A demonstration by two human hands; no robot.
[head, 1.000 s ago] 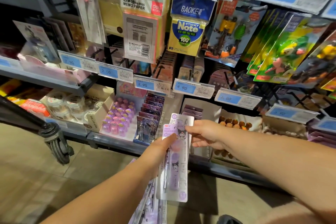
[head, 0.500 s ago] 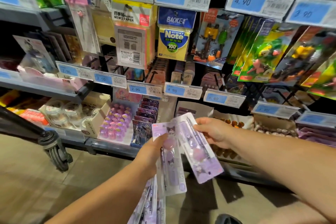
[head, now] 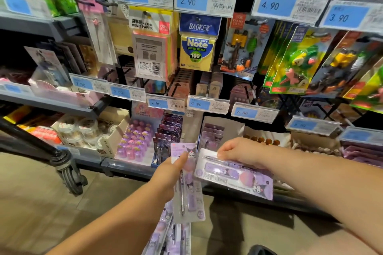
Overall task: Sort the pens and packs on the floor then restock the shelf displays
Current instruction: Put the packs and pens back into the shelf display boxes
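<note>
My left hand [head: 173,172] grips a bundle of purple pen packs [head: 187,196] that hang upright below it, with more of the bundle trailing toward the bottom edge. My right hand [head: 240,152] pinches one separate purple pen pack [head: 236,176] by its top end, turned almost flat and tilted down to the right. Both hands hover in front of the bottom shelf, just before a box of matching purple packs [head: 211,136].
Hooks above carry sticky notes [head: 196,47], memo paper [head: 153,47] and toy eraser packs [head: 298,62]. The bottom shelf holds purple bottles [head: 134,141], dark card packs [head: 169,130] and tape tubs [head: 80,130]. A black cart wheel [head: 66,167] stands on the tan floor at left.
My right hand has drawn one pack off the bundle and swung it from upright to nearly flat, rightward. The left hand keeps the bundle. The view has tilted up slightly.
</note>
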